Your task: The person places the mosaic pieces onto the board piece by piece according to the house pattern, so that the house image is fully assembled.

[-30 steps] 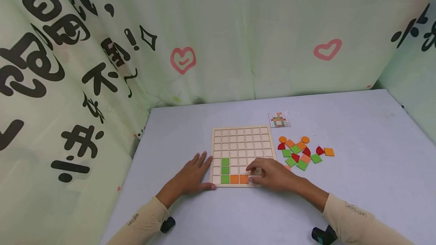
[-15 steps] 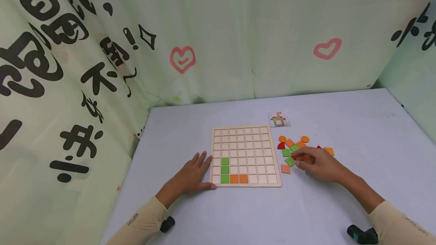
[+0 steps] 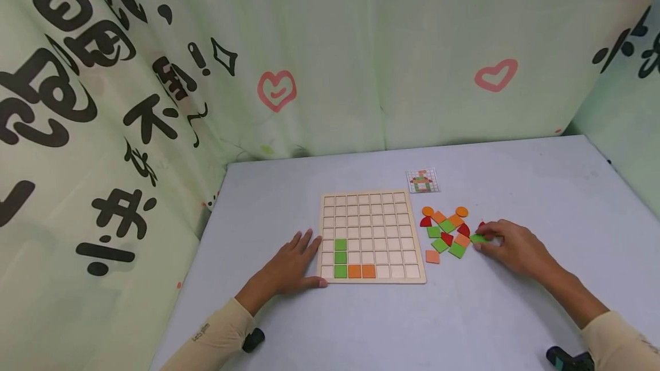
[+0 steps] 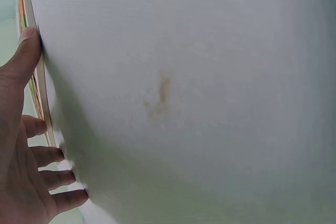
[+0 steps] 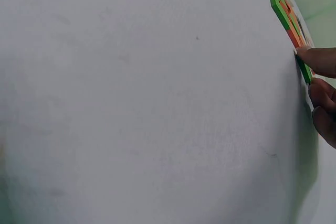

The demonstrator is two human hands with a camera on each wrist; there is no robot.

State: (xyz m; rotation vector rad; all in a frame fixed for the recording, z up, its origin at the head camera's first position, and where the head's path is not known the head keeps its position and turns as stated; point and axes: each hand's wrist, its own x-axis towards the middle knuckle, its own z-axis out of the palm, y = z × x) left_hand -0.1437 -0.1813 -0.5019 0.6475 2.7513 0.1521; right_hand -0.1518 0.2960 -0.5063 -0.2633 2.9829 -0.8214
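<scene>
A wooden grid board (image 3: 381, 213) lies flat, with several green tiles (image 3: 341, 257) in one column and two orange tiles (image 3: 362, 271) beside the lowest green one. Fingers spread, my left hand (image 3: 289, 265) rests at the board's left edge, its thumb at the near left corner. To the right of the loose pieces, my right hand (image 3: 515, 248) pinches a green square tile (image 3: 478, 239) between thumb and fingers. In the right wrist view that green tile (image 5: 303, 69) appears edge-on, low over the table or touching it; I cannot tell which.
Loose orange, green and red pieces lie right of the board, among them an orange disc (image 3: 462, 211) and a red piece (image 3: 447, 239). One salmon square (image 3: 432, 256) sits nearest the board. A small pattern card (image 3: 423, 181) lies behind them. Curtains (image 3: 381, 56) hang behind the table.
My right hand has moved right from the board, across the loose pieces, to the green tile on their right side. The left hand stays in place.
</scene>
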